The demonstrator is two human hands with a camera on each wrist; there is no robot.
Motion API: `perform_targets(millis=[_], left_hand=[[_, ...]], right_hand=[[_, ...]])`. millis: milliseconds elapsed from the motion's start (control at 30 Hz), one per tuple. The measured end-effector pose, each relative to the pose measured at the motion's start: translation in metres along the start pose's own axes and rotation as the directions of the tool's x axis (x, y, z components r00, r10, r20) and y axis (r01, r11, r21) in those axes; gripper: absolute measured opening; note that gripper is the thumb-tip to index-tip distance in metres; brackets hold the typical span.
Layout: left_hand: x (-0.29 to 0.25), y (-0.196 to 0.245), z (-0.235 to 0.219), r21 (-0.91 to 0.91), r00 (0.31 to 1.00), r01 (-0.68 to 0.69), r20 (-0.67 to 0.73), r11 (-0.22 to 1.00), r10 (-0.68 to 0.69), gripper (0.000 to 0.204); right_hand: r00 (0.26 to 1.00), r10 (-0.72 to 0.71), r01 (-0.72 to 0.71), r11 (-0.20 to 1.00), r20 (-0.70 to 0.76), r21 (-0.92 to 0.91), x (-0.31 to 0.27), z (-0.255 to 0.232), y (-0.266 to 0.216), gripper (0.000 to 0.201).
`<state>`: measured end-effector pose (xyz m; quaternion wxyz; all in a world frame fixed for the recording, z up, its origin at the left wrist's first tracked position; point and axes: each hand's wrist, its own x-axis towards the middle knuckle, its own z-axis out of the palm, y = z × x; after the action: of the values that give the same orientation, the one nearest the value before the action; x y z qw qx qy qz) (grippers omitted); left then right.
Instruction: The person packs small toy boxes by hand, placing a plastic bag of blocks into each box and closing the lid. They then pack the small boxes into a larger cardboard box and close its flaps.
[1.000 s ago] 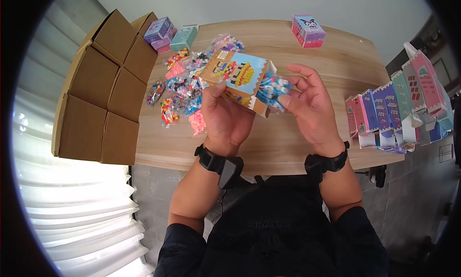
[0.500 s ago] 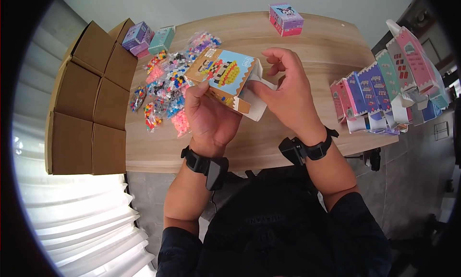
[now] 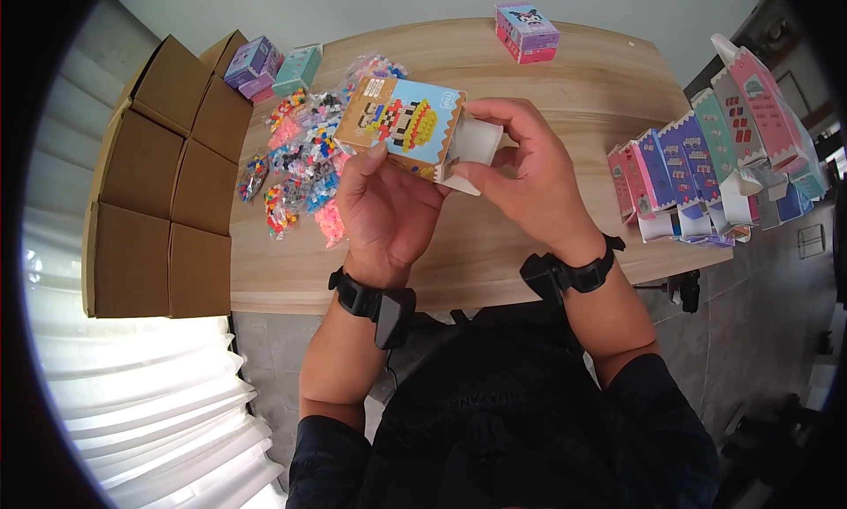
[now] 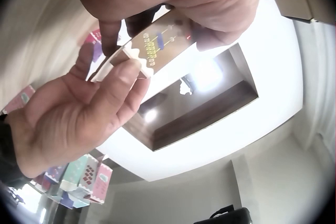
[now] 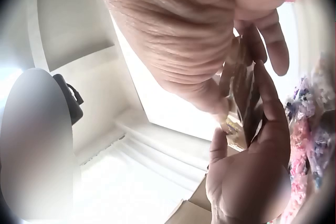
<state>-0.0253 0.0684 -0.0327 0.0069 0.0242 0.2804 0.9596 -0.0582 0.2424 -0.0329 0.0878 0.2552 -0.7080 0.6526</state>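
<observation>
One brown-and-blue printed box (image 3: 401,116) is up in the person's hands over the table (image 3: 600,86), its white flap (image 3: 482,144) sticking out to the right. The left hand (image 3: 388,211) grips it, thumb at the near edge; the right hand (image 3: 540,181) pinches the open end between thumb and fingers. Clear bags of coloured pieces (image 3: 300,160) lie to the left, pastel boxes (image 3: 706,160) stand at right.
</observation>
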Motion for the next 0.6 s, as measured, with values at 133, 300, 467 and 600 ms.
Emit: perform_targets(millis=[133, 300, 467, 600], left_hand=[[-0.004, 0.009, -0.009, 0.018, 0.997, 0.077, -0.023, 0.997, -0.076, 0.062], [-0.007, 0.010, -0.016, 0.183, 0.984, 0.102, -0.162, 0.978, -0.072, 0.050], [-0.009, 0.008, -0.018, 0.028, 0.979, 0.031, -0.201, 0.999, -0.024, 0.044], [-0.016, 0.002, 0.001, -0.066, 0.979, 0.037, -0.197, 0.997, -0.050, 0.043]], right_hand=[[0.998, 0.030, -0.036, 0.993, 0.055, 0.111, 0.000, -0.019, 0.012, 0.050], [0.990, 0.114, -0.083, 0.949, -0.087, 0.305, -0.003, -0.007, 0.006, 0.051], [0.993, 0.081, -0.014, 0.814, -0.090, 0.581, -0.005, 0.000, 0.006, 0.050], [0.989, -0.066, 0.119, 0.891, -0.134, 0.439, -0.007, 0.015, 0.005, 0.049]])
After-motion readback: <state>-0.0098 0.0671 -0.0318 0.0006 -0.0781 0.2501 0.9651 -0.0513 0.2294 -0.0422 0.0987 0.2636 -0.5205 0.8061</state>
